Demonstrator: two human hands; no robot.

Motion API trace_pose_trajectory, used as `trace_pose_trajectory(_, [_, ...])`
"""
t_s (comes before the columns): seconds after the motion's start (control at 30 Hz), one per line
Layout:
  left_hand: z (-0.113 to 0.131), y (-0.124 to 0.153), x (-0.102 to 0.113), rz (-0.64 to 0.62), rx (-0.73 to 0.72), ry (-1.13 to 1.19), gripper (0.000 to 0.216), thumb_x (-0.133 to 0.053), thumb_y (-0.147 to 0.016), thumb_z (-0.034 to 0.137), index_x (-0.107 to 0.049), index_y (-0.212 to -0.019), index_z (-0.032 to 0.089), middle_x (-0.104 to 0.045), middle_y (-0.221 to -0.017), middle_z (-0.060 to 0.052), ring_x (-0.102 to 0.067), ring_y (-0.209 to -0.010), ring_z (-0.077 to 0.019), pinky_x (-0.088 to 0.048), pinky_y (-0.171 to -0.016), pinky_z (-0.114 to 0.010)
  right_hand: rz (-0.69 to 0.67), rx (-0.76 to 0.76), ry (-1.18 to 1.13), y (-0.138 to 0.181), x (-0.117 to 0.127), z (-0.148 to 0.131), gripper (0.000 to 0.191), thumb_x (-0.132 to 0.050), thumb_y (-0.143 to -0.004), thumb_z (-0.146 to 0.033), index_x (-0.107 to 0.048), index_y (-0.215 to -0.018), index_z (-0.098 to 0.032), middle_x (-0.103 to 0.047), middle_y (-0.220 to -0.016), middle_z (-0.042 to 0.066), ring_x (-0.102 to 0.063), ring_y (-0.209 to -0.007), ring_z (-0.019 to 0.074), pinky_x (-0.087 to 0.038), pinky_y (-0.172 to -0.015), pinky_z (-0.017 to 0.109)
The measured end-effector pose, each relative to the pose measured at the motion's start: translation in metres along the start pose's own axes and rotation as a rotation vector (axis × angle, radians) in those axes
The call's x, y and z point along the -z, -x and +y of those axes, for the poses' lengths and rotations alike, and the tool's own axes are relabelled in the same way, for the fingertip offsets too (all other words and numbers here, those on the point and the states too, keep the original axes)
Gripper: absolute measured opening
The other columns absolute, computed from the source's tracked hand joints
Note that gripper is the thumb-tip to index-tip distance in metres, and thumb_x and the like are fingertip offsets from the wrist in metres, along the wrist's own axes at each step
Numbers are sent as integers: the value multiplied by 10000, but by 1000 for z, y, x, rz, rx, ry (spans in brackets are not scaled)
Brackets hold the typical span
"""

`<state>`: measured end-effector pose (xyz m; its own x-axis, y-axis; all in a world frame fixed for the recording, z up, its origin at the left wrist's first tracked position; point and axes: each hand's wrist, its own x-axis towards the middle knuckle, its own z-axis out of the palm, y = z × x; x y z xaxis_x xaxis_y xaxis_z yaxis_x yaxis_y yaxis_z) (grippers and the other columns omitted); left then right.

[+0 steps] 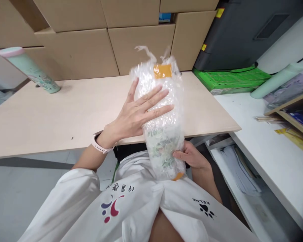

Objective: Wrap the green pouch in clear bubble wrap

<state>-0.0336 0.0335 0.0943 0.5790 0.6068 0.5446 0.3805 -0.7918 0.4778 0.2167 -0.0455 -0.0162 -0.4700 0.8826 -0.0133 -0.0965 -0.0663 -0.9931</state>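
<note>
**Bubble-wrapped parcel held upright over the lap**

The desk (65,111) spreads out beyond both hands, with stacked boxes (91,50) behind it. Well off past the right hand lie a dark case (242,30) on a green crate (229,80). Far out beyond the left hand stands a mint flask (27,69).

The parcel (161,114) stands between the hands, its foot at the lap and its top reaching up over the desk edge. It is a tall bundle in bubble wrap, with an orange tape patch (162,71) near the top and another at the foot.

The left hand (138,112) lies flat and spread on the parcel's near face, fingers splayed, not curled round it. A pale watch (99,146) sits on that wrist. The right hand (190,156) is clamped on the parcel's lower right side, thumb in front.

As I judge it, the work in hand is steadying and pressing the wrap. To do it well, the right hand should keep bearing the weight low down, while the left presses evenly with the whole palm, so the bundle does not tip toward the desk.

What the wrap encloses is hard to make out: only green and white patches show through low down. The right fingers behind the parcel are hidden. The loose wrap ends at the top are blurred.
</note>
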Motion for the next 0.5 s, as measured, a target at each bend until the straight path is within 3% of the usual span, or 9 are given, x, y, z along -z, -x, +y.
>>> trace_pose_trajectory(0.1, [11,7,-3,-107,147,327,475,-779,-806,360,-699,-1265,267,-742,-1236,-49,-698,-1177,-289,-433,-1151,-504,45,77,152,1,2,-10,295,-776,-781,-488,-750,-869,-206,-755,-815,38,-693,-739,230,-564,-635,338])
trace_pose_trajectory(0.17, [15,15,-11,-92,279,516,521,-772,-817,366,-674,-1311,231,-751,-1203,-77,-733,-1070,-275,-571,-956,-399,96,113,212,3,-2,-19,271,-774,-783,-476,-747,-851,-215,-745,-792,32,-680,-706,229,-549,-598,334])
trace_pose_trajectory(0.23, [15,23,-20,-55,371,673,589,-751,-840,386,-612,-1390,230,-735,-1233,-90,-732,-1048,-268,-596,-860,-362,153,138,216,3,-9,-28,277,-776,-784,-475,-748,-902,-226,-744,-809,33,-678,-711,230,-545,-593,335])
trace_pose_trajectory(0.37, [-1,39,-36,6,428,906,747,-695,-847,508,-470,-1513,256,-639,-1406,-111,-677,-1199,-322,-588,-941,-455,233,134,163,-7,-21,-40,328,-764,-805,-513,-738,-981,-237,-743,-863,45,-686,-758,237,-553,-614,341])
trace_pose_trajectory(0.5, [-11,49,-50,2,477,913,775,-338,-942,719,-449,-1511,205,-642,-1398,-145,-617,-1300,-351,-487,-1092,-570,276,164,59,-33,-19,-42,379,-724,-837,-559,-714,-1030,-233,-746,-925,51,-703,-834,242,-567,-680,344])
